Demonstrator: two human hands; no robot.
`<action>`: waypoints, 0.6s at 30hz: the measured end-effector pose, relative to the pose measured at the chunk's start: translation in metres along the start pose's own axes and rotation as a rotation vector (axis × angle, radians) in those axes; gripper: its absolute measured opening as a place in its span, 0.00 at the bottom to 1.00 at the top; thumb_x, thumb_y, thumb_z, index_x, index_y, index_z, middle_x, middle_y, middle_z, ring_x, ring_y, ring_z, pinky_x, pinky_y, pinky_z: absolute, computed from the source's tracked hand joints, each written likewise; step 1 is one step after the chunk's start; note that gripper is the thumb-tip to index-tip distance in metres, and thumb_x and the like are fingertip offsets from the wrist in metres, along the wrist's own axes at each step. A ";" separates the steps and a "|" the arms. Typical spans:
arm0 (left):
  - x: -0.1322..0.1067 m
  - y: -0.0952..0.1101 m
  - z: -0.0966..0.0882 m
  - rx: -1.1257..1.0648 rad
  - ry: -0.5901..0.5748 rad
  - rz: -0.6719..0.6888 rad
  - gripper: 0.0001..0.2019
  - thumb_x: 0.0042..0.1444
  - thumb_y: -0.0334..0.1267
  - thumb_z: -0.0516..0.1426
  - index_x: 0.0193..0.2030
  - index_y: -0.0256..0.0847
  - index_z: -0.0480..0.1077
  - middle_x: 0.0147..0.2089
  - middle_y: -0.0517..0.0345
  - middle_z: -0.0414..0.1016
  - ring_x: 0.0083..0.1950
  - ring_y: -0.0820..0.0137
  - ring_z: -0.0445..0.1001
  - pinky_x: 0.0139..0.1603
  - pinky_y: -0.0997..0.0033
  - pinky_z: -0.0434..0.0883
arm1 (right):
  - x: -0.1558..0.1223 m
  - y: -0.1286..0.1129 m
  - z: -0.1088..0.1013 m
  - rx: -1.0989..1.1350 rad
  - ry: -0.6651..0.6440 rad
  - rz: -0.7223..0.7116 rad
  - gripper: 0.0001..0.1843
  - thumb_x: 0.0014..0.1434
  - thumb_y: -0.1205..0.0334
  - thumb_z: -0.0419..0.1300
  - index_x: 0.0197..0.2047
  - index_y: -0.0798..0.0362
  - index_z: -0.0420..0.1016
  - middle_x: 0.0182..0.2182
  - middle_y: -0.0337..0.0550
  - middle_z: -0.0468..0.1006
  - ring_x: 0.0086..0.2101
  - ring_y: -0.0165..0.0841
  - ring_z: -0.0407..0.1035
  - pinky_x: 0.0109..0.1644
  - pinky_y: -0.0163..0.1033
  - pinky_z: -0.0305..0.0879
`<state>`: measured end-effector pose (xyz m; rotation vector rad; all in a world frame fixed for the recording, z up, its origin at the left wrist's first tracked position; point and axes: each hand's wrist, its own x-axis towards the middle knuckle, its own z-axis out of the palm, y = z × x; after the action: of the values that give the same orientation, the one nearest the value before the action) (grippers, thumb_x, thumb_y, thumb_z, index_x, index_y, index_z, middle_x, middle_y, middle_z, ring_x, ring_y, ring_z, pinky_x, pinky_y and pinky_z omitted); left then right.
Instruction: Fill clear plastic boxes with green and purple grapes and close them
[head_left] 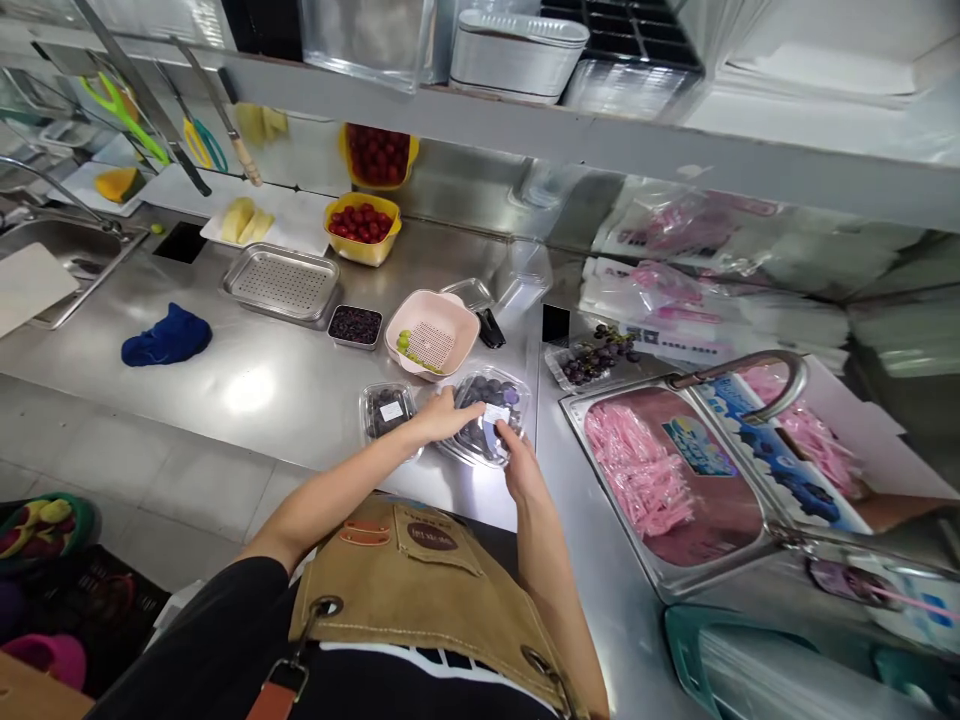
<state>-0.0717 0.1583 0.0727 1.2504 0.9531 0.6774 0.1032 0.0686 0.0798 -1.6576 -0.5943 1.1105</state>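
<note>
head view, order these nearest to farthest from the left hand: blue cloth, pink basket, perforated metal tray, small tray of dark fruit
From the left hand:
1. pink basket, just beyond
2. small tray of dark fruit, beyond, leftward
3. perforated metal tray, farther left
4. blue cloth, farthest left

Left hand and right hand at a clear fruit box

Both hands touch the box of dark round fruit, fingers by its white label; whether they grip it cannot be told. It sits on the steel surface, just beside a smaller labelled box. Behind stands a pink colander with some green fruit; farther back, a yellow basket of red fruit. To the right, pink packets lie in a sink
</note>
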 end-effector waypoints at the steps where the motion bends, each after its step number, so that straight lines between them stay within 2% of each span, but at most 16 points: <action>1: -0.015 0.005 -0.008 0.017 0.002 0.004 0.41 0.60 0.62 0.66 0.73 0.41 0.68 0.74 0.36 0.71 0.80 0.39 0.61 0.79 0.39 0.58 | -0.010 -0.008 0.000 0.009 -0.028 -0.016 0.40 0.49 0.37 0.77 0.59 0.48 0.79 0.56 0.46 0.87 0.55 0.49 0.81 0.56 0.49 0.80; 3: -0.046 0.012 -0.028 0.013 0.035 0.061 0.41 0.62 0.62 0.65 0.76 0.44 0.65 0.77 0.39 0.67 0.81 0.43 0.59 0.81 0.41 0.56 | -0.030 -0.025 0.010 -0.004 -0.142 -0.044 0.38 0.54 0.39 0.76 0.63 0.46 0.78 0.59 0.44 0.85 0.60 0.50 0.79 0.63 0.52 0.78; 5: -0.074 0.008 -0.052 -0.046 0.117 0.115 0.41 0.64 0.59 0.65 0.78 0.45 0.63 0.78 0.42 0.65 0.81 0.46 0.59 0.83 0.44 0.54 | -0.044 -0.038 0.032 -0.067 -0.297 -0.059 0.36 0.58 0.39 0.75 0.64 0.44 0.78 0.61 0.43 0.84 0.62 0.49 0.76 0.69 0.54 0.73; 7: -0.093 -0.002 -0.072 -0.104 0.238 0.067 0.39 0.64 0.58 0.64 0.77 0.44 0.62 0.78 0.42 0.65 0.81 0.47 0.58 0.83 0.44 0.52 | -0.048 -0.043 0.060 -0.132 -0.436 -0.065 0.35 0.59 0.37 0.74 0.63 0.45 0.79 0.62 0.43 0.83 0.65 0.49 0.73 0.74 0.54 0.68; 10: -0.110 -0.021 -0.084 -0.156 0.386 -0.053 0.36 0.66 0.57 0.62 0.74 0.41 0.63 0.76 0.39 0.64 0.82 0.47 0.56 0.84 0.43 0.51 | -0.041 -0.038 0.091 -0.189 -0.523 -0.026 0.40 0.56 0.29 0.72 0.62 0.46 0.79 0.64 0.45 0.82 0.68 0.50 0.70 0.76 0.56 0.64; 12: -0.116 -0.029 -0.083 -0.173 0.416 -0.053 0.36 0.66 0.58 0.61 0.75 0.42 0.62 0.76 0.39 0.63 0.82 0.48 0.55 0.84 0.45 0.51 | -0.033 -0.032 0.096 -0.253 -0.523 0.000 0.44 0.56 0.23 0.69 0.64 0.45 0.78 0.66 0.46 0.80 0.68 0.50 0.69 0.75 0.57 0.65; 15: -0.119 -0.038 -0.079 -0.218 0.394 0.011 0.40 0.67 0.62 0.61 0.78 0.44 0.59 0.79 0.41 0.61 0.83 0.51 0.54 0.84 0.49 0.51 | -0.020 -0.029 0.089 -0.304 -0.569 0.009 0.46 0.60 0.18 0.60 0.65 0.44 0.79 0.67 0.46 0.79 0.68 0.50 0.69 0.74 0.59 0.65; 18: -0.109 -0.059 -0.081 -0.339 0.380 -0.048 0.43 0.67 0.67 0.58 0.80 0.45 0.55 0.81 0.41 0.59 0.83 0.51 0.56 0.83 0.49 0.55 | -0.009 -0.035 0.082 -0.211 -0.629 0.065 0.47 0.57 0.16 0.61 0.60 0.46 0.83 0.58 0.47 0.86 0.63 0.51 0.75 0.72 0.59 0.68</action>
<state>-0.1980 0.0911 0.0366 0.8111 1.1179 1.0147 0.0310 0.1130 0.1106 -1.4944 -1.0923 1.6789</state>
